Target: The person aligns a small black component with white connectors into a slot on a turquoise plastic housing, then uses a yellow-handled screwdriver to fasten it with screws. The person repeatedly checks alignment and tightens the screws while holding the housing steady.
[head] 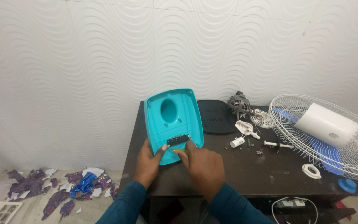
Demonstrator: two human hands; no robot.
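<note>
So both hands are on the teal fan base cover [171, 120], tilted up at the near-left of the bench [249, 174]: left hand [148, 162] grips its lower edge, right hand [201, 166] fingers pinch at the small black switch block [178, 140], which looks like it needs careful seating or freeing next.

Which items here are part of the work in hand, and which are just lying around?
In hand: teal fan base cover, black switch strip, left hand, right hand.

Lying about: fan motor, white grille, black plate, white ring, torn paper.
</note>
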